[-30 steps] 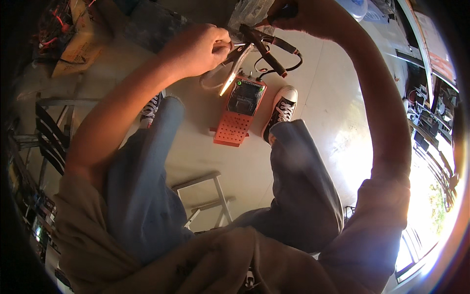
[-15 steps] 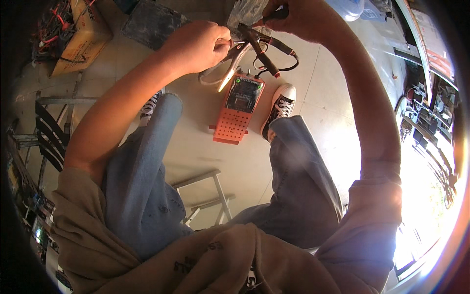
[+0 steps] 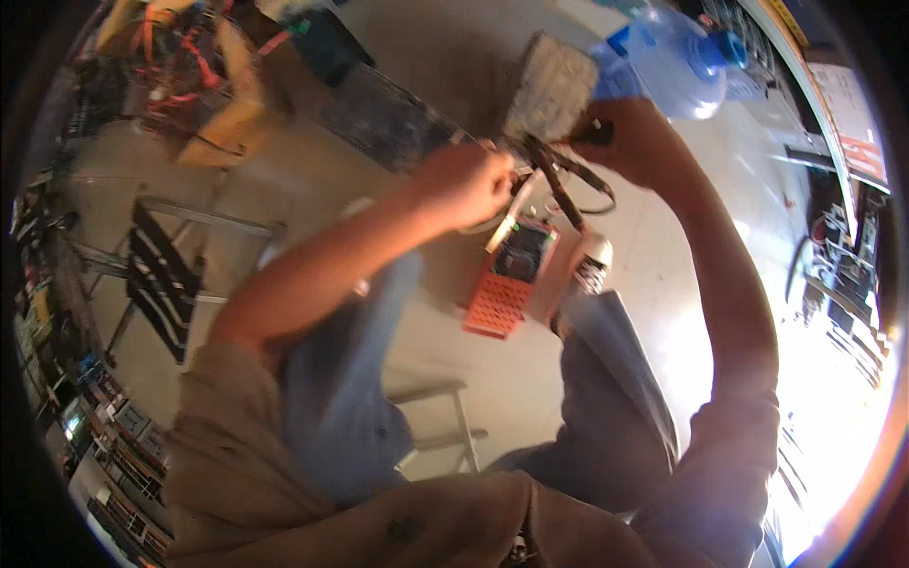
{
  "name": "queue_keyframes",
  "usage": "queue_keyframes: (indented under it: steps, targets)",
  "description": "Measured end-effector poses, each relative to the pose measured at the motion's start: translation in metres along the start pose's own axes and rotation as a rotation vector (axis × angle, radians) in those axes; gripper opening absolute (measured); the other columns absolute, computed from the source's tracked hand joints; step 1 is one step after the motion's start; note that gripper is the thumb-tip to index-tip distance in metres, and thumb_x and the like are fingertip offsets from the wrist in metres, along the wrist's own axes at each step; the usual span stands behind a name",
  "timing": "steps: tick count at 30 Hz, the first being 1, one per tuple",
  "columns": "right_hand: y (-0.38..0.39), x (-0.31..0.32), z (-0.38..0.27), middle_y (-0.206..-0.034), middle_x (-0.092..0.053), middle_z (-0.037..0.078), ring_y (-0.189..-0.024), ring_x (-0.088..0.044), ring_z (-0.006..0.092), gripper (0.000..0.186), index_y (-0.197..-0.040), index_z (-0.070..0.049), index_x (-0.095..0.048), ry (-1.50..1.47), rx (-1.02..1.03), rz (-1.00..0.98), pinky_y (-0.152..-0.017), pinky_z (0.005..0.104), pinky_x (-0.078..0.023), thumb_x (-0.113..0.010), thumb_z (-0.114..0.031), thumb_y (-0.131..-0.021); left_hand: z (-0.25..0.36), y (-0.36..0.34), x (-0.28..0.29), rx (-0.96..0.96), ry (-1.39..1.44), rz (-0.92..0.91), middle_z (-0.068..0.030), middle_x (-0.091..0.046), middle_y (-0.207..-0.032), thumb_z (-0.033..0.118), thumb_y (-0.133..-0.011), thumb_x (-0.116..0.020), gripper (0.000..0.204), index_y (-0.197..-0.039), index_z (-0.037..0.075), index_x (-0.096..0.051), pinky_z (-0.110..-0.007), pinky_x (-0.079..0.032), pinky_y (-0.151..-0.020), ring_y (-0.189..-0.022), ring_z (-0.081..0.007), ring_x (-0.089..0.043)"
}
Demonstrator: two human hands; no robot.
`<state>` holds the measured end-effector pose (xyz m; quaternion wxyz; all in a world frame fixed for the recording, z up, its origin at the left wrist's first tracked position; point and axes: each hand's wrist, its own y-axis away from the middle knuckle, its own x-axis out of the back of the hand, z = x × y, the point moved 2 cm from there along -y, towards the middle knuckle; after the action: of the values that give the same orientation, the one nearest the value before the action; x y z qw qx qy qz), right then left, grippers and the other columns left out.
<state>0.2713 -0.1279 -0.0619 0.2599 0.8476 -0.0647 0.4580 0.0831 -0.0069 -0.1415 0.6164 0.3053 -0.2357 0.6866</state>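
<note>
My left hand (image 3: 466,185), blurred, is closed in a pinch beside the near edge of a worn grey block (image 3: 552,83); whatever lies between its fingers is too small to make out. My right hand (image 3: 627,142) is closed around a dark object (image 3: 597,133) at the block's right side, its kind hidden by the fingers. Between the hands, dark cylindrical probes (image 3: 565,197) on cables lean against the block's near end. Below them an orange box-shaped device (image 3: 502,298) with a dark panel and a perforated face rests on the floor between my feet.
A large blue water bottle (image 3: 672,66) lies beyond my right hand. Dark flat slabs (image 3: 388,118) lie at far left, near a yellow carton (image 3: 227,133) of tangled red and black wires. Metal-framed chairs (image 3: 166,270) stand left. A shoe (image 3: 592,265) is right of the device.
The whole view has shifted, so the scene appears lower and further right, and more of the bottle and block shows. Both hands stay at the block and probes.
</note>
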Motion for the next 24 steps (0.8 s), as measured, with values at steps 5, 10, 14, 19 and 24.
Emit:
queue_keyframes:
  steps: [5, 10, 14, 19, 24]
  targets:
    - [0.006, -0.004, -0.006, -0.083, -0.07, 0.013, -0.077, -0.068, 0.0164, 0.016, -0.091, 0.001, -0.07, -0.166, -0.037, 0.014, -0.071, 0.0303, -0.055, -0.074, -0.001, -0.075, -0.001, 0.012, -0.001, 0.074, -0.054, -0.036, -0.0124, -0.068, -0.087, 0.021, -0.084, -0.063, 0.014, -0.09, 0.009, -0.066, -0.044, -0.053, -0.067, -0.079, -0.033, -0.067]
    - [0.014, -0.003, -0.011, -0.084, -0.071, 0.013, -0.077, -0.069, 0.0189, 0.017, -0.09, 0.0, -0.071, -0.135, -0.044, 0.056, -0.07, 0.0312, -0.055, -0.075, -0.005, -0.075, -0.003, 0.015, -0.004, 0.008, -0.05, 0.003, -0.0124, -0.068, -0.092, 0.021, -0.088, -0.061, 0.015, -0.094, 0.008, -0.063, -0.044, -0.054, -0.071, -0.083, -0.0327, -0.067]
    - [0.038, -0.013, 0.013, -0.082, -0.073, 0.012, -0.073, -0.068, 0.0195, 0.019, -0.09, -0.006, -0.075, -0.287, -0.038, 0.166, -0.068, 0.0335, -0.052, -0.074, -0.02, -0.078, 0.012, 0.033, 0.002, -0.011, -0.027, -0.019, -0.0112, -0.067, -0.096, 0.023, -0.09, -0.06, 0.016, -0.098, 0.01, -0.06, -0.045, -0.053, -0.072, -0.086, -0.033, -0.066]
    - [0.113, -0.001, -0.015, -0.08, -0.072, 0.012, -0.071, -0.065, 0.013, 0.034, -0.108, -0.004, -0.066, -0.586, -0.254, 0.196, -0.063, 0.0293, -0.05, -0.077, -0.022, -0.081, 0.045, 0.072, 0.044, 0.08, -0.031, -0.151, -0.0137, -0.067, -0.099, 0.025, -0.091, -0.059, 0.024, -0.109, 0.01, -0.055, -0.046, -0.052, -0.074, -0.089, -0.0358, -0.066]
    - [0.19, -0.011, -0.022, -0.082, -0.069, 0.011, -0.072, -0.062, 0.0148, 0.041, -0.113, 0.0, -0.061, -0.57, -0.305, 0.25, -0.068, 0.0321, -0.05, -0.075, -0.027, -0.084, 0.056, 0.11, 0.078, 0.116, 0.049, -0.011, -0.0144, -0.066, -0.089, 0.025, -0.094, -0.058, 0.032, -0.119, 0.009, -0.049, -0.046, -0.051, -0.072, -0.08, -0.0309, -0.066]
